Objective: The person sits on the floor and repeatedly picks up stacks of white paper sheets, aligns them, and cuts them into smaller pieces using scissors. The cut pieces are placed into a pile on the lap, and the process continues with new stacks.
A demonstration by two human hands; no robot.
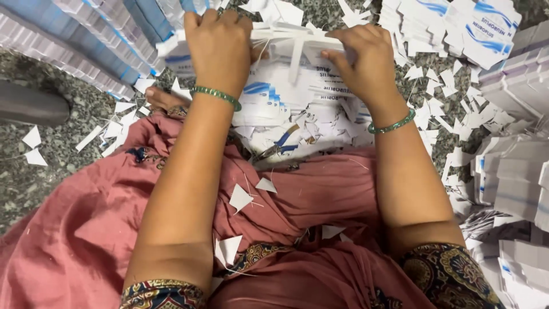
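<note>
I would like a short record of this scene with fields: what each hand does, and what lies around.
Left hand: grips the left end of a stack of flat white-and-blue cartons
Right hand: presses on the right end of the same stack
Wrists: green bangles, one on each
Lap: pink cloth with white paper scraps
Floor: speckled stone, littered with offcuts
Right side: piles of flat cartons
Upper left: rows of stacked cartons
</note>
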